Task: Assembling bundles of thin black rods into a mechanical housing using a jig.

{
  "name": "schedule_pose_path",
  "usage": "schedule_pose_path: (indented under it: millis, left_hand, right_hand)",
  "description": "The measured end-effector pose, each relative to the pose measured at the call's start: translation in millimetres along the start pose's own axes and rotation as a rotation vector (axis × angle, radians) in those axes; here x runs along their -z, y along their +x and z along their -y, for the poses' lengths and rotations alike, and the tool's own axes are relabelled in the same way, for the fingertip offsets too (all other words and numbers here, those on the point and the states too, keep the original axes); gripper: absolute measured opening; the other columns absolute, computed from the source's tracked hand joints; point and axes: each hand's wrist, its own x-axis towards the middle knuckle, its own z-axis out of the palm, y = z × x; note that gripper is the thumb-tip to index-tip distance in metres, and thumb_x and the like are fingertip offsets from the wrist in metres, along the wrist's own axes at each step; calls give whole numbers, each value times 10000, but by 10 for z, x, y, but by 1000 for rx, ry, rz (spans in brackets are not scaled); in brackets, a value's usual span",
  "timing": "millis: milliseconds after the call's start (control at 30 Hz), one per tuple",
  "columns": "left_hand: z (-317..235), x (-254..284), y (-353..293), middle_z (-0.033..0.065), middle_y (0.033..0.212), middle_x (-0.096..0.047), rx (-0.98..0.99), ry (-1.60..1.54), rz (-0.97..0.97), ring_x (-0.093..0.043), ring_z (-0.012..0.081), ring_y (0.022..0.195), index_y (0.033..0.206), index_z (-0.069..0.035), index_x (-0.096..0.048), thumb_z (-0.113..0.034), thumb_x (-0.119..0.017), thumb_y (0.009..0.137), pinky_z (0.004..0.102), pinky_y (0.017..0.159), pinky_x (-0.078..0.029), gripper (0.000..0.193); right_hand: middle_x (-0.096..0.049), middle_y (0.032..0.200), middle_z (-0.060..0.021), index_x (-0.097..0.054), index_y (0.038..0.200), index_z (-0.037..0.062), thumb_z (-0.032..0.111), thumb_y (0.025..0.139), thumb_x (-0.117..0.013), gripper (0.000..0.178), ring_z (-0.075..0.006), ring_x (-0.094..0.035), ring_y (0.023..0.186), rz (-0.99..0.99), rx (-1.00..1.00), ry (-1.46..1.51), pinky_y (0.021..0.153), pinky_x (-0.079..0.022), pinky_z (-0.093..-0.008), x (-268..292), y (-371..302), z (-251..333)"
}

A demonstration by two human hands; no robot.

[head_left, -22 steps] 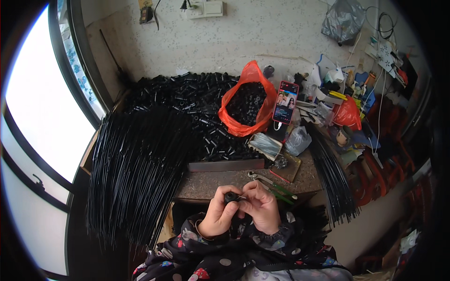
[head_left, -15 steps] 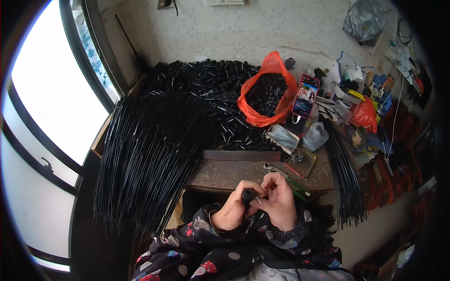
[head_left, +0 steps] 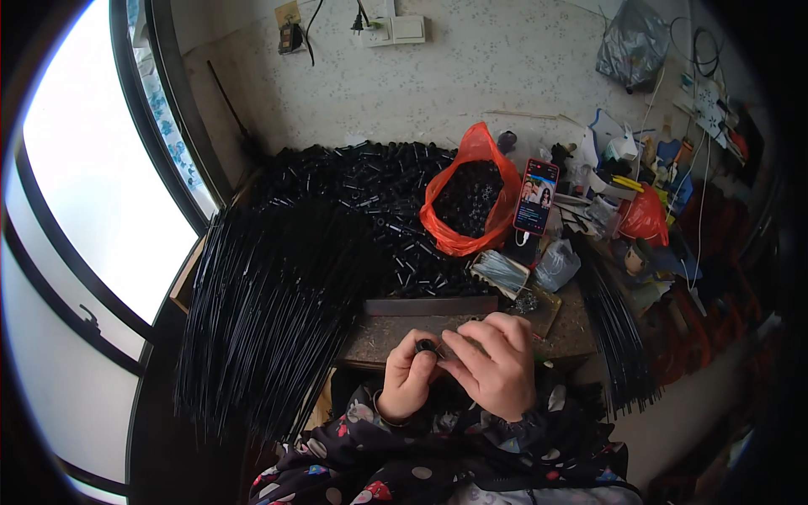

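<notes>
Over the near edge of the table, my left hand (head_left: 406, 383) is closed round a short black hollow cylinder (head_left: 427, 346), its round open end turned up. Close beside it on the right is my right hand (head_left: 495, 364), its back turned up and its fingers bent toward the cylinder's end. A thin sliver shows between those fingertips and the cylinder, too small to name. The right palm and part of the thumb are hidden. Beyond both hands lies a heap of similar black cylinders (head_left: 362, 181), held back by a dark flat bar (head_left: 431, 306).
Long thin black rods (head_left: 261, 320) fan over the table's left edge; another bundle (head_left: 619, 337) hangs at the right. A red plastic bag (head_left: 431, 220) holds small dark parts. Near it are a lit phone (head_left: 536, 195), a box of thin metal rods (head_left: 501, 271) and a clear bag (head_left: 558, 264).
My view has tilted up, showing more wall. My left hand has turned the cylinder slightly; my right hand has rolled over, from fingers raised to its back showing.
</notes>
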Motion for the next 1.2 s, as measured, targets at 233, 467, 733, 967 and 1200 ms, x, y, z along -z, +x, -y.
schedule_pose_path:
  millis: [233, 467, 733, 967, 1200]
  left_hand:
    - [-143, 23, 114, 51, 648, -533, -346, 464, 202, -487, 116, 515, 875, 1, -496, -258, -528, 874, 229, 488, -384, 261]
    - [-363, 271, 177, 0, 561, -518, -67, 305, 211, -441, 51, 499, 726, 5, -544, -186, -628, 814, 198, 470, -328, 226]
    - [-201, 169, 214, 7, 605, -513, -25, 305, 440, -450, 67, 545, 859, 18, -559, -308, -560, 868, 212, 511, -350, 326]
    - [-346, 352, 281, -5, 545, -468, -30, 419, -1, -363, 28, 459, 986, 50, -568, -463, -254, 939, 180, 455, -266, 604]
    - [-415, 322, 151, 8, 627, -539, -64, 425, -97, -446, 49, 544, 999, 53, -595, -414, -315, 932, 183, 507, -313, 549]
  right_hand:
    - [-511, 832, -65, -532, 819, 49, 114, 688, -687, 214, -233, -531, 781, 173, -45, 234, 669, -423, -339, -5, -151, 1]
    - [-489, 1072, -145, -550, 994, 76, 167, 713, -699, 331, -326, -495, 969, 364, -459, -211, 735, -442, -398, -193, -1285, -789]
    - [-407, 1136, -81, -557, 967, 41, 68, 775, -608, 200, -211, -488, 942, 437, -1025, 538, 770, -439, -337, -392, -1743, -914]
    - [-477, 1017, -125, -573, 691, 21, 141, 630, -720, 199, -291, -445, 1010, 357, -238, 317, 829, -382, -395, 228, -681, -212]
    - [-564, 971, -54, -609, 677, 9, 123, 528, -736, 226, -343, -507, 908, 284, -17, 53, 727, -436, -402, 322, -511, -140]
